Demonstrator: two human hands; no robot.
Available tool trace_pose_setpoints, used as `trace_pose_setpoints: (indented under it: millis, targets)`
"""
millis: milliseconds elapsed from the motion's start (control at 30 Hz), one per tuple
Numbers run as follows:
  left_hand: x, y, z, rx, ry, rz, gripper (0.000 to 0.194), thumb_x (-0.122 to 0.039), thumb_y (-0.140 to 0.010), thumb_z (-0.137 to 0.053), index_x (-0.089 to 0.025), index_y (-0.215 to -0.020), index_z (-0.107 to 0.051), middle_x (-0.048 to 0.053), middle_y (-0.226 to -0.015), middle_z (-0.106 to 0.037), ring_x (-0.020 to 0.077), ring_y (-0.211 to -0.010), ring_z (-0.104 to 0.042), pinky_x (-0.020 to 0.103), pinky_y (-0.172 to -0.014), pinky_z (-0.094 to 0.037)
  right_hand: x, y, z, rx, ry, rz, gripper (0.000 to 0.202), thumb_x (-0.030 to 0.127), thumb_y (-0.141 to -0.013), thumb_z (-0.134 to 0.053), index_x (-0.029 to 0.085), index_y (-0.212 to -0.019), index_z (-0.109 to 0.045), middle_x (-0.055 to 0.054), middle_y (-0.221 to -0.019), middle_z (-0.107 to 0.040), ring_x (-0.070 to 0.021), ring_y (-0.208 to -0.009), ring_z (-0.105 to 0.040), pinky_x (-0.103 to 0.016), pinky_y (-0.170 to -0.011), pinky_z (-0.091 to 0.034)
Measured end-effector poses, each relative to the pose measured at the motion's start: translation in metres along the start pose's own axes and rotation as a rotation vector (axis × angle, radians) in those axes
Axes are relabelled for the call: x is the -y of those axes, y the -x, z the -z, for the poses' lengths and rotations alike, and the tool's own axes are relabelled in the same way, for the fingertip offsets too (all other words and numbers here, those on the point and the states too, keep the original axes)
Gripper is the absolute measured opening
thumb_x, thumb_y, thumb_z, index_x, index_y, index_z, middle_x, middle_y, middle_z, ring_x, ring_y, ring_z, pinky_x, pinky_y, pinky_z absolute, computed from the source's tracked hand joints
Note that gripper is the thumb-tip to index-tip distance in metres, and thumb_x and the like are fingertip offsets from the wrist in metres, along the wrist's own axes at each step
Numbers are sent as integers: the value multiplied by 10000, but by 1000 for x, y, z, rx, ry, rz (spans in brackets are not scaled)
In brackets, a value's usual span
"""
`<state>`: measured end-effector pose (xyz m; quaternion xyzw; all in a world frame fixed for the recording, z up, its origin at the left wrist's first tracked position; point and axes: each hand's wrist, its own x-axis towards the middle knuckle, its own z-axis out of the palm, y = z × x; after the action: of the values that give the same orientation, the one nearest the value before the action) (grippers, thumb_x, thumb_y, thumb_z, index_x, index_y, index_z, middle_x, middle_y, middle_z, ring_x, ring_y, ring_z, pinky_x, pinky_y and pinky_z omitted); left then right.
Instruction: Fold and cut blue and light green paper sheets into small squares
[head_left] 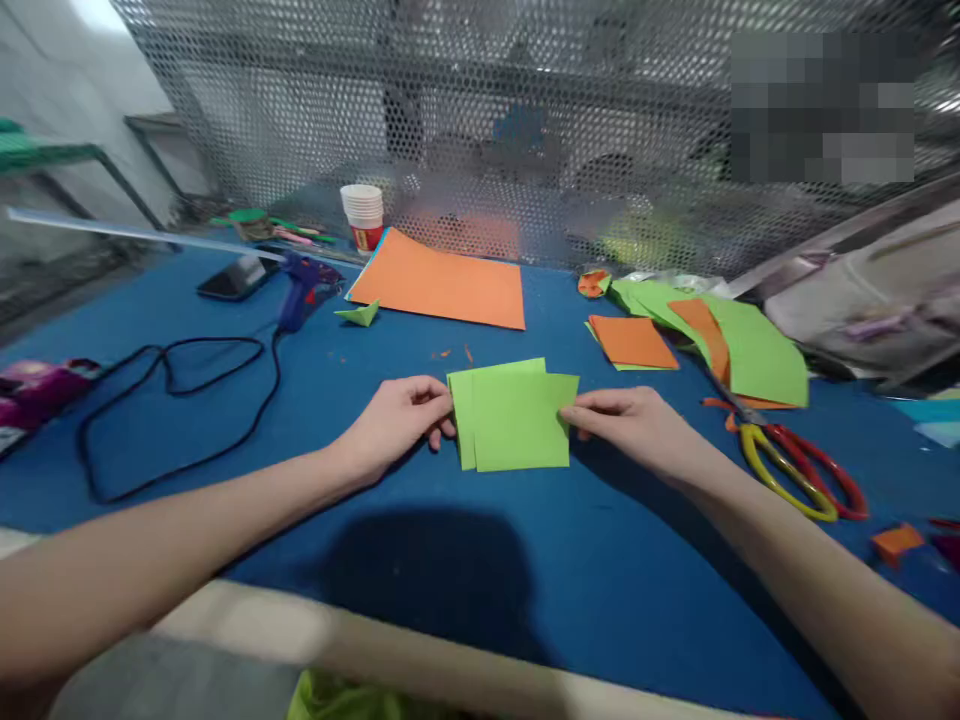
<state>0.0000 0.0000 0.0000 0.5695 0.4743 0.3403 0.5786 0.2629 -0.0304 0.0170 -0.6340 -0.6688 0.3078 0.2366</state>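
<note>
Two overlapping green paper squares point(522, 420) are held just over the blue table point(337, 570). My left hand point(409, 415) pinches the left edge of the rear square. With thumb and fingers closed, my right hand point(619, 415) grips the right edge of the front square, which covers much of the other one. Beyond my right hand lies a small stack of orange squares point(634, 342) with a green edge showing beneath. A folded green piece point(361, 314) rests beyond my left hand.
Scissors point(795, 465) with red and yellow handles lie at the right, touching green sheets point(757, 345). A large orange sheet point(446, 280), paper cups point(363, 215), a glue gun point(304, 288) with its black cord and a phone point(238, 277) are farther back. A perforated metal panel point(465, 130) stands behind.
</note>
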Motion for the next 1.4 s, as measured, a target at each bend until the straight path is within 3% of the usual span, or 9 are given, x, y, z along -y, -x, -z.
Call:
trace_pose_setpoints:
  millis: [200,367,500,633,767,867,1067,1233,1400]
  targets:
    - [-2,1,-1,4,-40,-15,86,-201,-706,-631,-131,-737,-591,-9,-630,-626,62,-476,-519,195,-481,-433,-7,-4,3,57,-55,45,332,501,-765,-658,190,-653,-640,4,-644,-582,-141,-618,-489,-281,-579,-367]
    - [4,2,-2,44,-52,-46,270,-202,-643,-684,-174,-850,-512,-61,-663,-561,69,-514,-529,183,-474,-424,-7,-2,-1,75,-144,92,259,444,-747,-693,198,-826,-703,-14,-727,-646,-168,-665,-563,-307,-618,-459]
    - [10,3,-4,-6,-128,-145,527,-214,-615,-726,-187,-1075,-470,41,-1056,-605,79,-665,-588,199,-546,-480,-2,1,-2,90,-200,103,321,399,-741,-695,198,-991,-702,-41,-877,-696,-177,-725,-601,-321,-662,-505]
    - [12,7,-3,-75,-349,-340,832,-211,-629,-743,-220,-1377,-378,169,-1473,-390,244,-1132,-580,341,-797,-560,0,2,-4,93,-231,111,445,380,-734,-702,190,-1133,-648,-46,-923,-686,-157,-698,-577,-310,-638,-501]
    - [14,7,2,-31,-624,-528,671,-241,-665,-763,-204,-1297,-541,169,-1599,-245,357,-1474,-236,547,-1148,-304,1,2,-5,85,-248,120,489,373,-734,-710,199,-1185,-638,-30,-875,-673,-146,-671,-556,-307,-626,-495]
    - [14,6,5,28,-656,-571,482,-303,-724,-736,-189,-1182,-637,160,-1567,-344,356,-1466,-269,567,-1181,-223,3,2,-5,77,-347,54,525,358,-674,-742,196,-1165,-651,-18,-837,-680,-159,-693,-585,-317,-650,-515]
    - [-3,21,-2,192,-201,-377,314,-329,-934,-451,-175,-1141,-630,112,-1288,-647,246,-1196,-600,446,-1072,-430,10,4,-9,59,-468,-43,259,395,-631,-766,186,-780,-729,-41,-811,-729,-201,-748,-649,-342,-718,-533]
    - [-4,26,-12,164,22,-211,390,-246,-785,-660,-171,-1137,-511,108,-1207,-661,219,-1111,-644,366,-973,-508,11,9,-21,-62,-534,34,280,406,-656,-754,194,-837,-728,-30,-798,-716,-197,-750,-642,-340,-719,-527]
    - [10,26,-15,224,-49,-182,351,-157,-803,-564,-170,-1152,-523,94,-1188,-662,202,-1110,-646,338,-960,-513,10,11,-21,270,-403,76,269,340,-694,-729,182,-908,-696,-7,-804,-669,-157,-707,-596,-307,-678,-497]
